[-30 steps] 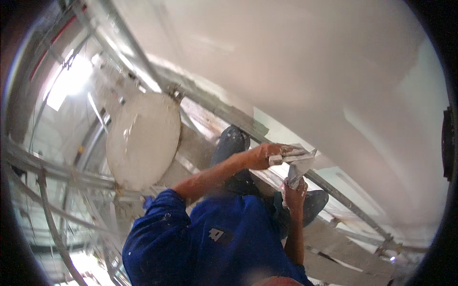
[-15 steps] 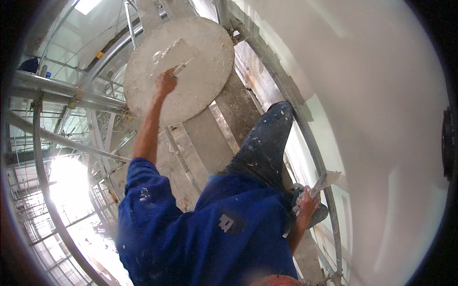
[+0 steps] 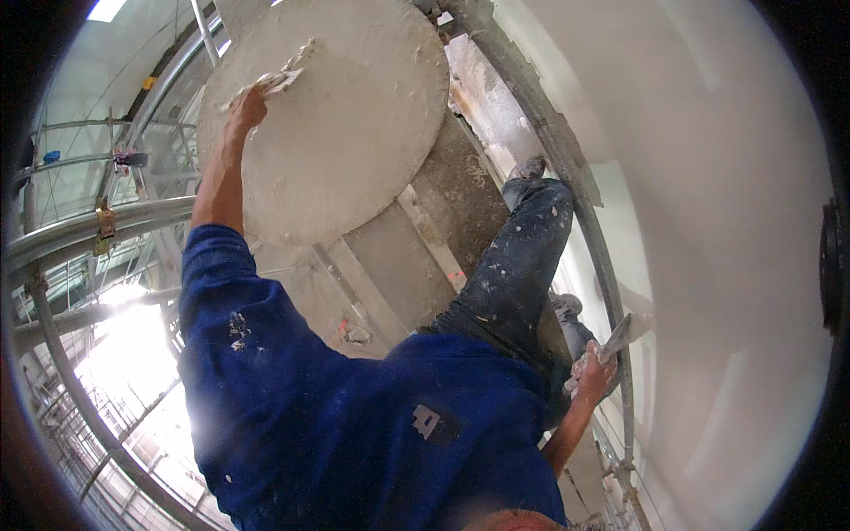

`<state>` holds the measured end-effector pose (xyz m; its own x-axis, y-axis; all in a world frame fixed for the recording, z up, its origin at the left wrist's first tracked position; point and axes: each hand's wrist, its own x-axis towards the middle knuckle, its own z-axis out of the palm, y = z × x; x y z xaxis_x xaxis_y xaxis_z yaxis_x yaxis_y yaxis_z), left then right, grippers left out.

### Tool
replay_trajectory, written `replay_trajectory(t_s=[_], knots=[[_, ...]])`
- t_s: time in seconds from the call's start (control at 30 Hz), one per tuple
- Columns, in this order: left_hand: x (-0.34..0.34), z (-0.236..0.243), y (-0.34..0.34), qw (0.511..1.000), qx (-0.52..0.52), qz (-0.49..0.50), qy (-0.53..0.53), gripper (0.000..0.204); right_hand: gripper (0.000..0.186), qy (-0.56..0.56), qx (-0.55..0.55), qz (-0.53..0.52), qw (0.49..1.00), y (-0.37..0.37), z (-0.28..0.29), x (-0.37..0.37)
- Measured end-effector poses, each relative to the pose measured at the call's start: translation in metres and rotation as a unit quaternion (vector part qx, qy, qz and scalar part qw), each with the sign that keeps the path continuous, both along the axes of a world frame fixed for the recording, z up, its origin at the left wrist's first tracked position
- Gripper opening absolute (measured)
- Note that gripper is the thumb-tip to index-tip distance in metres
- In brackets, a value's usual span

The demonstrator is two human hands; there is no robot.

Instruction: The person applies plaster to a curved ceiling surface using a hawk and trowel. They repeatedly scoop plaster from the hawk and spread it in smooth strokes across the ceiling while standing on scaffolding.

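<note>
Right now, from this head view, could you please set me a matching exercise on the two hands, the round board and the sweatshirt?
Column one:
1. Left hand
2. Right hand
3. Round board
4. Sweatshirt

Column two:
A. Blue, with pale marks on its left sleeve
B. Near the metal tube at the picture's right
C. Wide, flat and pale beige
D. Holding a paste-smeared putty knife at upper left

Pairs: 1-D, 2-B, 3-C, 4-A

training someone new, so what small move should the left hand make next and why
Perhaps scoop with the blade in the left hand: it appears to meet a ridge of paste on the round board, while the right hand holds another blade.
</note>
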<state>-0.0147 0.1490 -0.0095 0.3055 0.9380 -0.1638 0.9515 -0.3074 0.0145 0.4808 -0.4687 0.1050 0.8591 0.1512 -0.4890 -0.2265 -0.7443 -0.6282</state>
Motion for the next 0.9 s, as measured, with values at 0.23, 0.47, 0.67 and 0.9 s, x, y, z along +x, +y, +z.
replay_trajectory(t_s=[0.23, 0.47, 0.67, 0.9], knots=[[-0.015, -0.008, -0.111, 0.993, -0.012, 0.121, 0.009, 0.045, 0.025, -0.220, -0.078, 0.349, 0.908, -0.005, -0.061, 0.028], [0.042, 0.057, -0.147, 0.978, -0.140, 0.155, 0.016, 0.042, 0.041, -0.330, -0.221, 0.633, 0.664, -0.006, -0.039, 0.036], [0.065, 0.071, -0.054, 0.966, -0.092, 0.241, 0.007, 0.049, 0.036, -0.426, -0.248, 0.600, 0.630, -0.052, -0.036, 0.061], [0.102, 0.007, -0.094, 0.972, -0.073, 0.203, 0.088, 0.050, 0.055, -0.119, -0.159, 0.336, 0.921, -0.028, -0.003, 0.049]])
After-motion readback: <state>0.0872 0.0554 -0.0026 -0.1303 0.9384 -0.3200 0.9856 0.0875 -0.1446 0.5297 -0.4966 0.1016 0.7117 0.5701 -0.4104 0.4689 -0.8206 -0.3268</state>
